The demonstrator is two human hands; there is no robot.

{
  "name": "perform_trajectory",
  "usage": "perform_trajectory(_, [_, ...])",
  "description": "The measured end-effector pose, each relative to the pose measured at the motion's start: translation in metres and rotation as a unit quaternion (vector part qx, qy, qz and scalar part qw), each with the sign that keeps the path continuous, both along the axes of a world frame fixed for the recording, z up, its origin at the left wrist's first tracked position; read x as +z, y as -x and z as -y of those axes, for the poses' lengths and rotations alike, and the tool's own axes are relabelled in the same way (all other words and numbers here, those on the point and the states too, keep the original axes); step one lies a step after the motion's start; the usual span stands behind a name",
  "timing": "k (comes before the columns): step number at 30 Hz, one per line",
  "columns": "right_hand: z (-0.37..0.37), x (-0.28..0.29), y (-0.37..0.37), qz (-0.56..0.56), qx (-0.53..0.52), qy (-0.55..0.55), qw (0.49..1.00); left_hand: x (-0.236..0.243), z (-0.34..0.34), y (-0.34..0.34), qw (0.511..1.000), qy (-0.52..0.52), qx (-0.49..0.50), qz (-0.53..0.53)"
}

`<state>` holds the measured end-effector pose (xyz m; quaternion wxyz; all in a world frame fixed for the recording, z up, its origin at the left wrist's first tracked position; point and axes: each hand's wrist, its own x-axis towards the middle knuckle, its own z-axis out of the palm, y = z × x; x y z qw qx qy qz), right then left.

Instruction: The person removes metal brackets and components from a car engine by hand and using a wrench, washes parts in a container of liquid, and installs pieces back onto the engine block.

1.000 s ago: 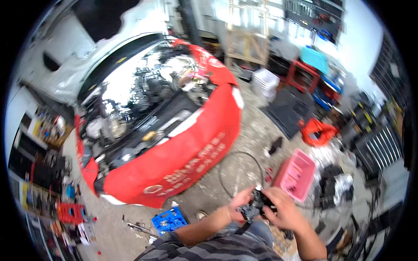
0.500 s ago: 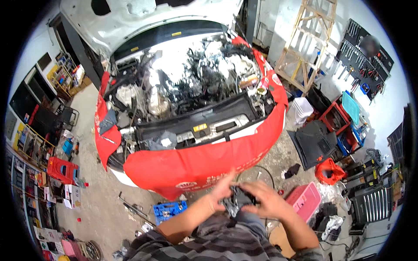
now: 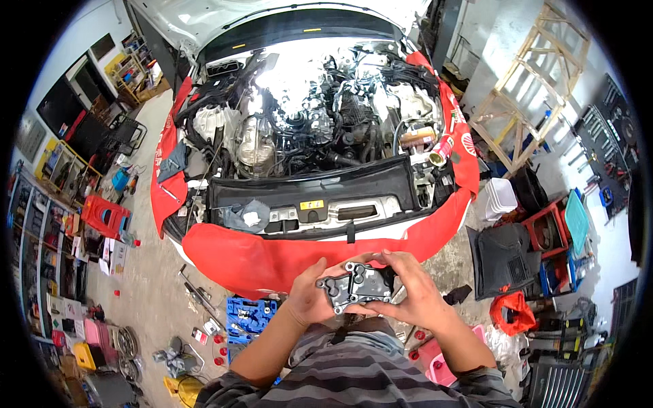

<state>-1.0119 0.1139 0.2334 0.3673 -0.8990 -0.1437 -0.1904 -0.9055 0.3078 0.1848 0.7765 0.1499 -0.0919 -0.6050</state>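
Between my two hands is a dark grey and silver metal engine part (image 3: 355,285), blocky, with bolt lugs at its corners and round ports on the face turned up. My left hand (image 3: 309,294) grips its left end, thumb up along the side. On the right, my right hand (image 3: 420,294) closes on the other end, with fingers over the far edge and thumb along the near one. Both hands hold the part in front of my body, short of the red fender cover (image 3: 238,258) on the car's front. Its underside is hidden.
Beyond the cover lies the open engine bay (image 3: 313,129) under a raised hood. A blue tool case (image 3: 248,318) sits on the floor at left, a pink bin (image 3: 435,360) at right. A wooden ladder (image 3: 534,88) leans at the far right. A spray can (image 3: 441,151) rests on the bay's edge.
The metal part has been lifted and turned, so its ported face now shows. Both hands have come up with it, the left moving leftward. My view has shifted too.
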Motion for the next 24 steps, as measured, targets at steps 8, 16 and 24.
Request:
perform_trajectory(8, [0.069, -0.008, -0.031, 0.025, 0.134, 0.019, 0.991, -0.003, 0.038, -0.008, 0.999, -0.016, 0.048, 0.013])
perform_trajectory(16, [0.054, -0.039, -0.042, -0.043, 0.172, 0.083, 0.981, -0.049, 0.034, 0.006, 0.981, -0.124, 0.096, -0.115])
perform_trajectory(24, [-0.005, -0.082, -0.049, -0.112, 0.064, 0.047, 0.991, -0.077, 0.002, -0.004, 0.97, -0.223, 0.089, -0.035])
